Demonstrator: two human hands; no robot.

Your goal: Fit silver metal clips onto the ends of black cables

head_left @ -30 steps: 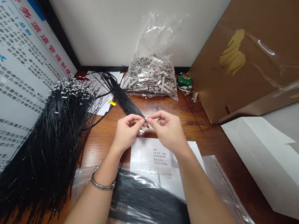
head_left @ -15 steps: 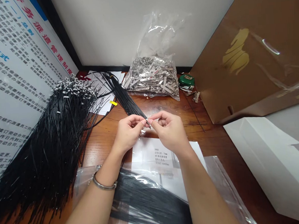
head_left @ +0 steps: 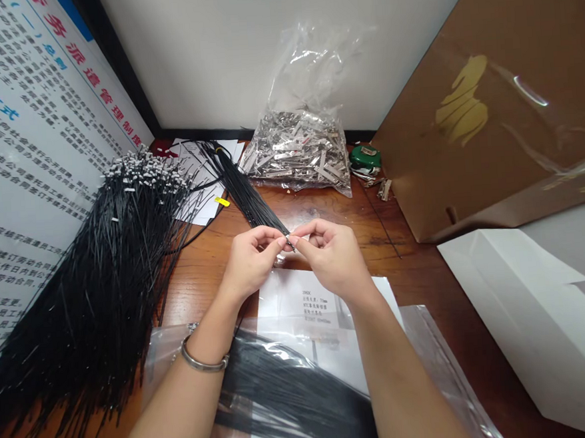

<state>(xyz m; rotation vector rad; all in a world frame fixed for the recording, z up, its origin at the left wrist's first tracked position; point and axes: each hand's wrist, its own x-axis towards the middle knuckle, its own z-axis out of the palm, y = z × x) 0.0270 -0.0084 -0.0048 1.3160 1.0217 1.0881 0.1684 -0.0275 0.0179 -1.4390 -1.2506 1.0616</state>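
Note:
My left hand and my right hand meet above the middle of the table, thumbs and forefingers pinched together at the near end of a bundle of thin black wires. A small light-coloured tip shows between the fingertips, too small to make out fully. How many wires each hand grips is hidden by the fingers. From my hands the bundle runs away to the back left, where a yellow band ties it. Below my wrists lies a clear plastic bag with more black wires inside, partly over a printed sheet.
A large heap of black wires with white ends leans at the left against a printed board. Behind my hands stands a clear bag of metal strips, beside a green tape measure. A brown box and white box flank the right.
Almost nothing differs. Both hands keep their pinch at the wire end, with only a very slight shift of the fingers.

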